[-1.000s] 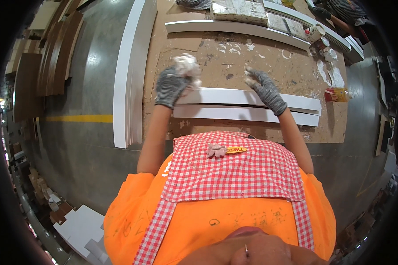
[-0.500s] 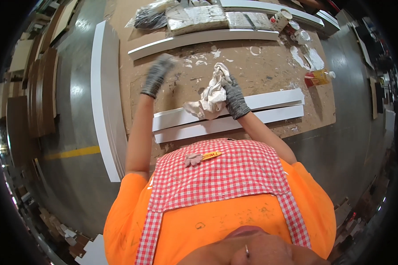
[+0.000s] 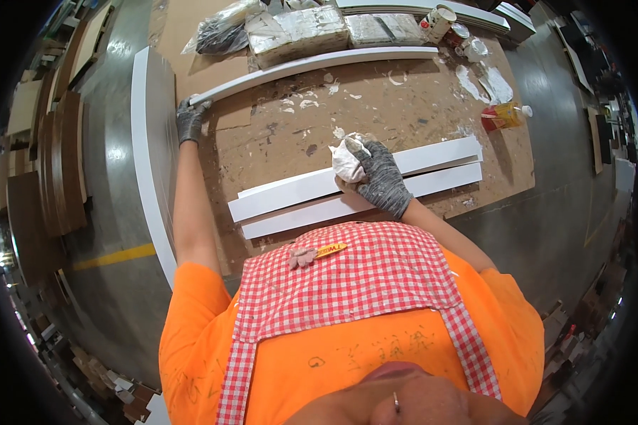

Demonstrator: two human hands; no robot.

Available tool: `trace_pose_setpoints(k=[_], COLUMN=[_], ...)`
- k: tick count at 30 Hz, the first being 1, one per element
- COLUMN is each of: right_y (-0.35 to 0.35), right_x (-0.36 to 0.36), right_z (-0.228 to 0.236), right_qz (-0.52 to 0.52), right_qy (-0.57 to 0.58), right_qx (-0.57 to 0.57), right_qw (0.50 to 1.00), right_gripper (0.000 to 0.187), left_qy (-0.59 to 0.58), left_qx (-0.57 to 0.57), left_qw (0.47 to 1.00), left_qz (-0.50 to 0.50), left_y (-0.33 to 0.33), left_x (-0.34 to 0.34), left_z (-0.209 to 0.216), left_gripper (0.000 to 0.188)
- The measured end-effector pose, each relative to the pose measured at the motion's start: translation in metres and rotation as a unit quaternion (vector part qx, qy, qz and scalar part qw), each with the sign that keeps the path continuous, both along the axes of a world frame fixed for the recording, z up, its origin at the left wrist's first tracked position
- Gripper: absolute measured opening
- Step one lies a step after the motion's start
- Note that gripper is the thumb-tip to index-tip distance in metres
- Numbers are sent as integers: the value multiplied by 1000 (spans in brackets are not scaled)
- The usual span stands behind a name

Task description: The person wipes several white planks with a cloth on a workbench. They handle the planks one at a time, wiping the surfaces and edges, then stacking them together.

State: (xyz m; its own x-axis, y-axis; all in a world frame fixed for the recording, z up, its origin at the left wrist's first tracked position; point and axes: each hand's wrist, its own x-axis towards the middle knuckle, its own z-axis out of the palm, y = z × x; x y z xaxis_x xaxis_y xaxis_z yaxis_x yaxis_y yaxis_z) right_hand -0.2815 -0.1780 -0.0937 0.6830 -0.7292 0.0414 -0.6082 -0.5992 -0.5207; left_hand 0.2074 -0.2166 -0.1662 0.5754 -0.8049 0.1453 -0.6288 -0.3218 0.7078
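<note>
My left hand [image 3: 191,121], in a grey knit glove, has its fingers closed on the left end of a long white strip [image 3: 298,69] at the far side of the work table. Bunched in my gloved right hand [image 3: 385,181] is a crumpled white rag [image 3: 348,161], pressed into a small wad. That hand is over two white strips lying side by side near me, the farther one [image 3: 290,196] and the nearer one [image 3: 298,214]. Part of both strips is hidden behind the right hand and rag.
A stack of long white boards [image 3: 143,134] stands along the table's left edge. Wrapped packs [image 3: 298,34], a plastic bag [image 3: 227,28], cans [image 3: 438,23] and a bottle of yellow-red liquid [image 3: 505,116] sit on the paint-spotted brown table top [image 3: 262,149].
My left hand has moved left and taken hold of the far strip's end. The rag, hanging loose before, is now gathered into a wad in my right hand.
</note>
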Motion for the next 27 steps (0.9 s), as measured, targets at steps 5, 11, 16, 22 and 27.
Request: trace_pose_setpoints(k=[5,11,16,22,27], right_y=[-2,-6,-15,-43,-60], right_x=[4,3,3,-2,9], right_z=[-9,-4,18,24,59], right_qz=[6,-67,-96,-120,-106], right_qy=[-136,-284,-271,-366,-426], right_qx=[14,120,106,121,42], right_qw=[991,949,952,915,898], right_gripper=[70,53,54,52,55], left_qy=[52,137,445,469,551], left_qx=[-15,-123,-215,-255,-208], left_qw=[998,983,869,837,798], left_qz=[10,-1,32,121,131], left_y=[27,77,112,144,178], left_x=[-7,-77,-118,-160,-165], left_z=[14,90,80,88,120], left_gripper=[32,24,18,21,29])
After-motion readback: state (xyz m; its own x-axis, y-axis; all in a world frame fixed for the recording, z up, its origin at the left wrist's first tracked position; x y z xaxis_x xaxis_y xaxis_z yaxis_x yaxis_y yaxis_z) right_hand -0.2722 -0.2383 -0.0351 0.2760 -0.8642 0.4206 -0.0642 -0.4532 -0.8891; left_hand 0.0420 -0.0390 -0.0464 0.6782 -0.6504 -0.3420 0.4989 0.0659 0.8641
